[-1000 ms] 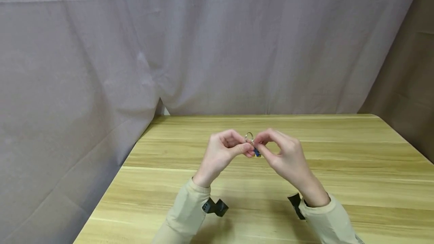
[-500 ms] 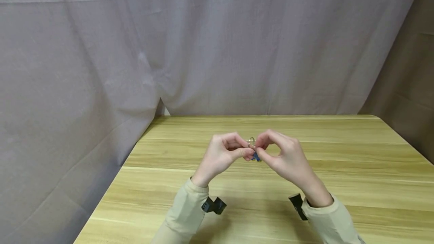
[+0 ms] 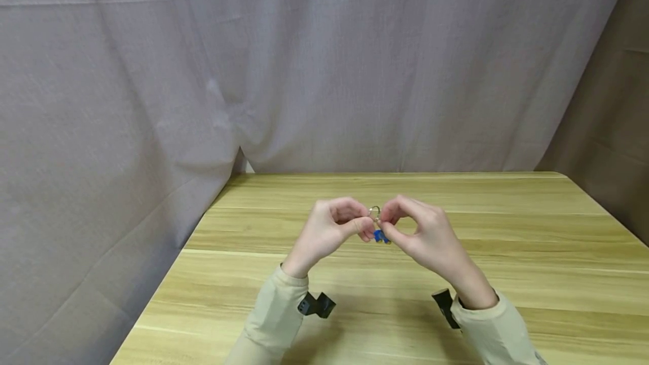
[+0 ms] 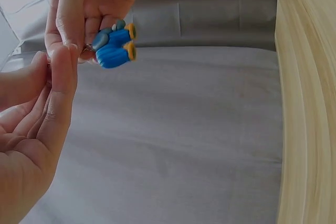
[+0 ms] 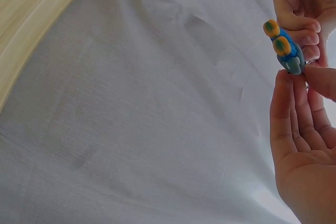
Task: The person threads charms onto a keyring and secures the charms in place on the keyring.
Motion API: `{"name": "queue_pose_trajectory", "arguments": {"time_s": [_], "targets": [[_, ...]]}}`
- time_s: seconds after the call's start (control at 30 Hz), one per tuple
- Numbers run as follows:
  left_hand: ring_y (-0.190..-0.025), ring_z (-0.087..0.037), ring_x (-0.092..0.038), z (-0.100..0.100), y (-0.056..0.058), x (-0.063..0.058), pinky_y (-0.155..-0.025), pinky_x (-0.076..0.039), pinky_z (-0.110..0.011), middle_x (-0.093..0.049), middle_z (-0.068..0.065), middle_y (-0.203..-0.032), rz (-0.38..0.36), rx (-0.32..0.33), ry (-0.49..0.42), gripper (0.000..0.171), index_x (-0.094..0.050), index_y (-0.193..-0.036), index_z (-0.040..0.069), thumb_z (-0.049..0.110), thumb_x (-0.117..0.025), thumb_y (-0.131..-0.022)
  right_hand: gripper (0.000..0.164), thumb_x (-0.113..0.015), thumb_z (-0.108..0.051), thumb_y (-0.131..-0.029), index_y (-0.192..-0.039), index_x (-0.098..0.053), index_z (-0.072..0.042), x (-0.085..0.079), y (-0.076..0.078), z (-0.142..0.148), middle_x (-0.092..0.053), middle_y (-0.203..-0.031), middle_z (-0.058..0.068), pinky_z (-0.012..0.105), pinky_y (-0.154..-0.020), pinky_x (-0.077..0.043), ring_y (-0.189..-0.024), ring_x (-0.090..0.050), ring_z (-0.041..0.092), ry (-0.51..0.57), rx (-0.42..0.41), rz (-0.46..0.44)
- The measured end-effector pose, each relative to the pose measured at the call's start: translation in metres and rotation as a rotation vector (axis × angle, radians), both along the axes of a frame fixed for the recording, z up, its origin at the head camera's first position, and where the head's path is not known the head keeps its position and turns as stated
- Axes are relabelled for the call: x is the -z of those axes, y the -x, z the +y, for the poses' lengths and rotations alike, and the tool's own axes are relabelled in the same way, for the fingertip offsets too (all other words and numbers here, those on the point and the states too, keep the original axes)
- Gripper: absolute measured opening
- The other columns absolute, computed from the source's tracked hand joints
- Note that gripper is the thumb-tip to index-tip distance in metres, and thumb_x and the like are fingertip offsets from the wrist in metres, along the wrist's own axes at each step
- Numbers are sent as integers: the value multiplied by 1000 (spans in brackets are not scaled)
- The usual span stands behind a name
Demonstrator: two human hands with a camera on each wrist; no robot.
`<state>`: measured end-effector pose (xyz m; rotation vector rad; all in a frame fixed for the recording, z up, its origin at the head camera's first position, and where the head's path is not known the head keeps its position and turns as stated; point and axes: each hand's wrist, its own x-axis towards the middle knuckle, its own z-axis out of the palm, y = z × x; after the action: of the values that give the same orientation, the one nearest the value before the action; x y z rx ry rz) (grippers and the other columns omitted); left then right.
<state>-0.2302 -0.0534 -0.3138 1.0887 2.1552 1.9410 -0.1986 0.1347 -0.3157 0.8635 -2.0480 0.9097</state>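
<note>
A keychain is between my hands above the table: a metal key ring (image 3: pixel 379 212) with a small blue charm (image 3: pixel 380 236) hanging below it. The charm (image 4: pixel 113 48) has two rounded blue parts with orange-yellow ends and a grey-blue piece beside them. From the left, my left hand (image 3: pixel 324 235) pinches the ring between thumb and fingers. My right hand (image 3: pixel 428 232) pinches the keychain on the other side with thumb and forefinger. In the right wrist view, the charm (image 5: pixel 286 48) sticks out past the fingertips. The exact spot of each pinch is hidden by the fingers.
Below the hands lies a wood-grain table (image 3: pixel 487 263). A grey curtain (image 3: pixel 324 72) hangs behind and to the left, and a darker brown cloth (image 3: pixel 608 128) at the right. Black wrist cameras (image 3: pixel 316 305) are fixed at both sleeves.
The charm has come lower and shows more fully below the fingers. My left thumb and fingertips have shifted slightly left; the right hand has hardly moved.
</note>
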Motion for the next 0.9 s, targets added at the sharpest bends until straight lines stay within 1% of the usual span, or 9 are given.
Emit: {"name": "queue_pose_trajectory", "arguments": {"time_s": [0.07, 0.17, 0.33, 0.6, 0.8, 0.9], "targets": [[-64, -6, -66, -1, 0, -1, -69, -61, -39, -67, -33, -84, -8, -3, 6, 10, -64, -94, -11, -2, -63, -89, 31, -72, 16, -69, -81, -62, -11, 0, 0, 0, -66, -74, -5, 8, -68, -47, -69, -59, 3, -3, 2, 2], [-64, -7, -66, -1, 0, -2, -69, -60, -40, -67, -32, -84, -15, -7, 11, 10, -64, -94, -10, -1, -63, -90, 31, -71, 16, -69, -81, -62, -11, 0, 1, 0, -66, -73, -6, 8, -68, -47, -69, -59, 3, -5, 5, 9], [-64, -7, -66, -2, 0, -2, -68, -60, -36, -67, -31, -83, -15, -7, 18, 12, -64, -94, -11, 1, -62, -92, 31, -71, 17, -70, -81, -62, -11, 0, 2, 0, -65, -73, -6, 8, -68, -47, -69, -59, 3, -4, 1, 17], [-62, -7, -63, -1, 1, -1, -65, -59, -32, -67, -26, -79, 30, -35, 67, 18, -65, -94, -8, 9, -61, -94, 30, -70, 16, -70, -81, -62, -10, 0, 2, 2, -65, -73, -5, 8, -68, -47, -69, -59, 3, -20, 8, 19], [-60, -8, -61, 0, 3, -1, -64, -58, -40, -66, -25, -77, 26, -35, 91, 21, -65, -94, -9, 12, -59, -96, 28, -70, 16, -70, -81, -62, -8, 0, 3, 4, -65, -74, -4, 7, -69, -47, -69, -60, 6, -37, 21, 41], [-59, -9, -60, 0, 3, -2, -62, -58, -37, -65, -24, -75, 23, -34, 97, 20, -65, -93, -7, 12, -59, -96, 27, -71, 16, -70, -82, -62, -7, 0, 3, 4, -65, -74, -4, 9, -70, -48, -70, -60, 7, -44, 24, 60]]}}
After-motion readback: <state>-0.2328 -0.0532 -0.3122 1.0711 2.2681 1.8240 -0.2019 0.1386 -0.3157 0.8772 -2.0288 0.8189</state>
